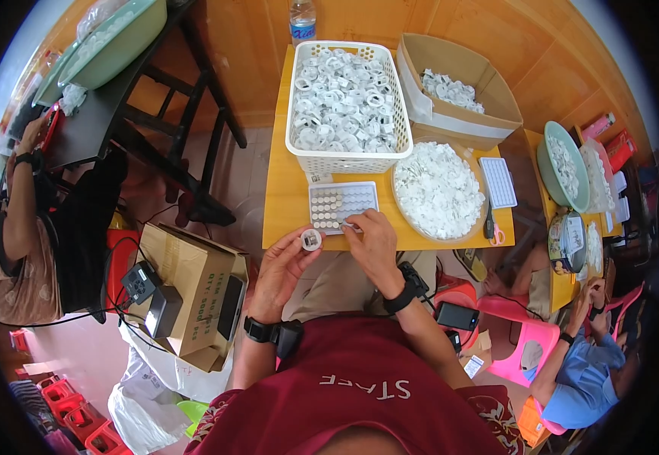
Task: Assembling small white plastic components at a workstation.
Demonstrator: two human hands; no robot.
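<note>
A small round white plastic part (311, 240) with metal in its centre is pinched between the thumb and fingers of my left hand (284, 263), just in front of the table's near edge. My right hand (373, 244) reaches over a white plastic tray (360, 200) with rows of round pockets. Its thumb and fingertips are pressed together at the tray's near side; what they hold, if anything, is too small to make out. Silvery button cells (325, 205) fill the tray's left pockets, while the pockets at the right look bare.
Behind the tray stands a white perforated basket (308, 162) of clear-white plastic parts. To its right are a cardboard box (450, 125), a round tray (397, 193) heaped with white pieces, another pocketed tray (498, 182) and pink-handled scissors (497, 236). People sit at both sides.
</note>
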